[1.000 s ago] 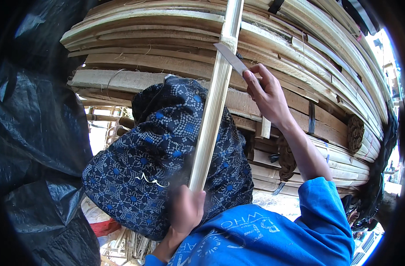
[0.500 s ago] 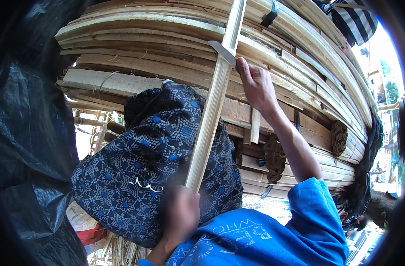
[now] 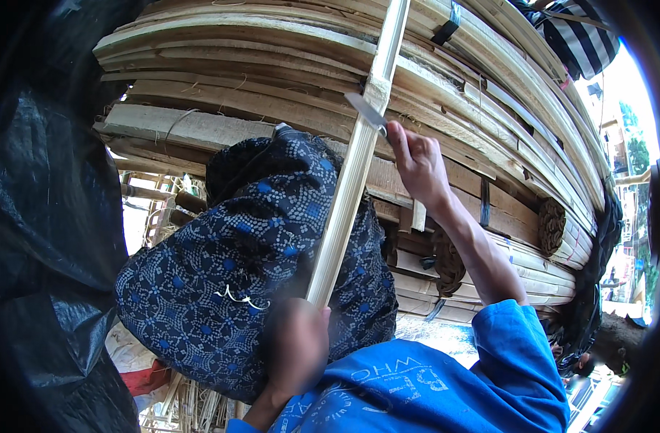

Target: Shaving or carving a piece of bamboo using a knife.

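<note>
A long, pale bamboo strip (image 3: 342,198) slants up and away from my lap, where a dark blue patterned cloth (image 3: 222,267) covers my leg. My left hand (image 3: 301,345), partly blurred, is closed around the strip's near end. In my right hand (image 3: 421,167) is a small knife (image 3: 366,112), its handle mostly hidden by my fingers. The blade lies crosswise over the strip, its tip pointing left; whether it touches the surface I cannot tell. A thin curled shaving (image 3: 242,299) rests on the cloth.
Stacked bundles of long slats (image 3: 250,108) curve across the far side, bound with black bands (image 3: 447,25). Black plastic sheeting (image 3: 52,252) hangs at the left. Striped cloth (image 3: 579,43) shows at the upper right, and loose thin sticks (image 3: 189,408) lie low on the left.
My right hand and the knife have moved a short way down along the strip toward me, and the blade is tilted differently. My left hand keeps its hold on the strip's end.
</note>
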`<state>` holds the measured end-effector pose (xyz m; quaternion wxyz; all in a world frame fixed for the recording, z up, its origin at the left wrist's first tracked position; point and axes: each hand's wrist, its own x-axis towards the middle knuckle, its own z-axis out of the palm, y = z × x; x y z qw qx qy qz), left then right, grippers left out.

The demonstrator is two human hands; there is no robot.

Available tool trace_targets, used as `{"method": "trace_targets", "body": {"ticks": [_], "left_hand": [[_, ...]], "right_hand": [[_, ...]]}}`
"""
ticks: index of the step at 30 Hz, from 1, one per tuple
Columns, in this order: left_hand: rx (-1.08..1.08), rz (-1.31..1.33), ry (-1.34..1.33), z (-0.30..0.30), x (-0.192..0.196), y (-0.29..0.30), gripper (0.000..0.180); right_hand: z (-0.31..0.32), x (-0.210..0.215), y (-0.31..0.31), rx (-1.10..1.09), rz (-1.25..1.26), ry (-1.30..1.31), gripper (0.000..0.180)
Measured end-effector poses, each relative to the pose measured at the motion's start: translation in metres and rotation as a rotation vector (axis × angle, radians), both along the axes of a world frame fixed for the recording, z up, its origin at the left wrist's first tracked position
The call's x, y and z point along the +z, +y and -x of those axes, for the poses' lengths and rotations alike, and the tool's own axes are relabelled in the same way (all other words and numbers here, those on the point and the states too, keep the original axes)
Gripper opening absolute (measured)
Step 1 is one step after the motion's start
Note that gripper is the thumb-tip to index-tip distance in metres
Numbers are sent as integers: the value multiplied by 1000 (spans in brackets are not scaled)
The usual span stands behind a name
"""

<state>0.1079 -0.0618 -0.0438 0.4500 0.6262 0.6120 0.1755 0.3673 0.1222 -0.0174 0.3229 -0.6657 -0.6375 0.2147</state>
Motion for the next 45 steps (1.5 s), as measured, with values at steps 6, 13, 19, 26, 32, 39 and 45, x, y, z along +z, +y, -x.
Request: {"method": "trace_targets", "body": {"ticks": [6, 13, 19, 26, 32, 39, 45], "left_hand": [[18, -21, -21, -1, 0, 1, 43], [1, 15, -87, 3, 1, 0, 42], [14, 33, -75, 2, -2, 0, 42], [16, 37, -41, 2, -2, 1, 42], [6, 43, -37, 0, -4, -2, 40], [3, 31, -39, 1, -5, -3, 40], [13, 40, -79, 2, -3, -3, 42]], "right_hand": [[48, 3, -77, 162, 131, -25, 43], [32, 21, -31, -126, -28, -7, 49], [23, 13, 18, -205, 25, -6, 56], [25, 7, 16, -185, -67, -9, 54], [16, -4, 9, -196, -25, 73, 55], [17, -1, 6, -198, -11, 67, 57], [14, 3, 5, -198, 33, 96, 56]]}}
